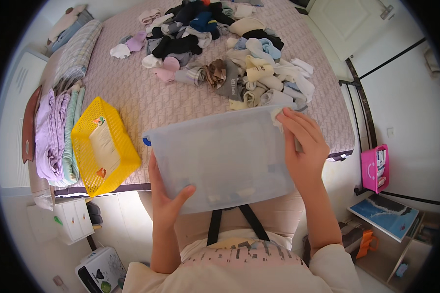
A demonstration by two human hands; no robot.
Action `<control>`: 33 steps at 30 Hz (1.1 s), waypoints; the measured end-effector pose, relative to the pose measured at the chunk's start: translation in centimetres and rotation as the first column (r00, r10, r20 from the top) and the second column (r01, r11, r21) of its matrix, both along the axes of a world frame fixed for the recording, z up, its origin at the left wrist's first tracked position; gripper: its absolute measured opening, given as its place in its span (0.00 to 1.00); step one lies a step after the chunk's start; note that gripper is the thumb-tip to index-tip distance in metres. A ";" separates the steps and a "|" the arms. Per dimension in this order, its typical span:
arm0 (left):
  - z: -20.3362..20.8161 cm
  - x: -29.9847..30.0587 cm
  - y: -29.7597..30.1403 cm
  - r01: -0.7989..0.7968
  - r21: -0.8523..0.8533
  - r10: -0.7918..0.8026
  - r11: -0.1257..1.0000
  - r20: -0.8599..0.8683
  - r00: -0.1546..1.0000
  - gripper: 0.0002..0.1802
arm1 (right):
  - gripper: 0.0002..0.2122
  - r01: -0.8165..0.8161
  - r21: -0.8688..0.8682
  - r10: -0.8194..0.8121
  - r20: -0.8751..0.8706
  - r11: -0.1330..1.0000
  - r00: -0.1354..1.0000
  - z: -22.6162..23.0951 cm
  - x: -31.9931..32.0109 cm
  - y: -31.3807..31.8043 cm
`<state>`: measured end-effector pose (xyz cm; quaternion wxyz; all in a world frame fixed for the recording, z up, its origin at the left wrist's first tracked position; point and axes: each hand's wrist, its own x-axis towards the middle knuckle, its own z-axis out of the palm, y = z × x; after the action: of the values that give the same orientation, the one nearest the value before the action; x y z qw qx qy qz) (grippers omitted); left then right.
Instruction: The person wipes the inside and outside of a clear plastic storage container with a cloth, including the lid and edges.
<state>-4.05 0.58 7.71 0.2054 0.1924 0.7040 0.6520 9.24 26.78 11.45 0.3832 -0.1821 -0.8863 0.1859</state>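
Note:
A translucent bluish plastic storage box (pixel 225 161) is held up in front of me at the bed's near edge, its broad side facing me. My left hand (pixel 166 195) grips its lower left, the thumb lying across the near face. At the upper right corner my right hand (pixel 303 141) has its fingers bent over the rim. A small pale piece of cloth (pixel 277 119) shows beside those fingers; whether they pinch it too, I cannot tell. A blue clip (pixel 146 141) sits at the box's upper left corner. What the box contains cannot be made out.
Beyond the box, a heap of socks (pixel 249 73) spreads over the quilted bed (pixel 127 93). A yellow basket (pixel 120 146) stands left, beside folded purple and green fabric (pixel 54 132). A pink basket (pixel 376 168) hangs right, above a shelf unit (pixel 401 259).

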 end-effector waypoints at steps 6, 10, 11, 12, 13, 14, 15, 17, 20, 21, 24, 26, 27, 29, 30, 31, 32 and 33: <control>0.1 0.1 0.2 0.025 0.081 -0.031 0.996 0.069 0.997 0.61 | 0.15 -0.118 0.061 0.113 0.077 0.991 0.991 0.1 -1.1 -2.9; -0.8 -0.2 -0.3 0.056 0.065 -0.053 0.996 -0.046 0.998 0.61 | 0.12 0.085 -0.019 -0.085 0.015 0.996 0.996 0.2 0.6 -0.5; -0.9 -0.4 -0.3 0.070 0.075 -0.067 0.995 -0.040 0.997 0.62 | 0.12 0.108 -0.032 -0.108 0.009 0.994 0.994 -0.1 0.7 -0.2; -0.9 -0.6 -0.2 0.087 0.084 -0.084 0.993 -0.038 0.996 0.62 | 0.12 0.134 -0.045 -0.134 -0.001 0.990 0.991 -0.5 0.7 0.1; -0.8 -0.7 -0.3 0.104 0.091 -0.100 0.990 -0.046 0.994 0.62 | 0.12 0.158 -0.059 -0.159 -0.009 0.986 0.987 -0.6 0.5 0.2; -0.7 -0.7 -0.3 0.119 0.097 -0.114 0.988 -0.055 0.992 0.63 | 0.13 0.136 0.042 -0.137 0.011 0.990 0.991 -0.5 0.3 0.0; -0.8 -0.6 -0.3 0.131 0.101 -0.125 0.986 -0.059 0.990 0.63 | 0.14 0.108 0.140 -0.115 0.037 0.984 0.993 -0.3 0.1 -0.3; -0.7 -0.7 -0.4 0.164 0.055 -0.157 0.985 -0.114 0.981 0.63 | 0.15 -0.025 0.201 0.007 0.089 0.979 0.996 0.1 -0.9 -1.1; -0.6 -0.8 -0.3 0.193 0.075 -0.186 0.978 -0.087 0.979 0.64 | 0.17 -0.280 0.069 0.270 0.134 0.957 0.954 0.6 -4.1 -4.1; -0.7 -1.1 -0.3 0.198 0.099 -0.192 0.975 -0.072 0.979 0.64 | 0.17 -0.343 0.016 0.338 0.132 0.939 0.932 0.6 -5.5 -4.8; -1.1 -1.1 -0.6 0.187 0.089 -0.183 0.978 -0.049 0.982 0.64 | 0.18 -0.453 -0.015 0.450 0.150 0.891 0.880 -0.3 -7.6 -6.6; -1.0 -1.2 -0.8 0.196 0.066 -0.190 0.978 -0.083 0.978 0.64 | 0.19 -0.519 -0.026 0.516 0.153 0.854 0.843 -0.4 -8.8 -8.0; -1.2 -1.1 -0.9 0.201 0.054 -0.195 0.978 -0.093 0.976 0.64 | 0.19 -0.558 -0.050 0.559 0.143 0.828 0.817 -0.6 -9.6 -8.9; -1.7 -1.2 -0.8 0.210 0.022 -0.205 0.977 -0.135 0.969 0.64 | 0.20 -0.594 -0.088 0.601 0.115 0.799 0.791 -0.5 -10.8 -10.2; -1.7 -1.3 -1.0 0.203 -0.002 -0.201 0.979 -0.166 0.965 0.64 | 0.21 -0.605 -0.097 0.612 0.086 0.790 0.786 -0.3 -11.6 -10.8; -1.6 -1.3 -1.0 0.191 -0.017 -0.191 0.981 -0.190 0.963 0.64 | 0.22 -0.615 -0.106 0.623 0.058 0.781 0.780 -0.1 -12.0 -11.2; -1.5 -1.2 -0.8 0.179 -0.030 -0.181 0.983 -0.213 0.960 0.64 | 0.22 -0.607 -0.097 0.614 0.072 0.789 0.786 -0.1 -11.9 -11.4; -1.5 -1.1 -0.8 0.160 -0.041 -0.165 0.986 -0.229 0.959 0.65 | 0.21 -0.603 -0.090 0.610 0.092 0.792 0.787 -0.3 -11.6 -11.7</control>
<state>-5.15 -0.20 6.19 0.1768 0.3220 0.7122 0.5982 -2.33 15.11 11.13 0.2456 0.0910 -0.9130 0.3128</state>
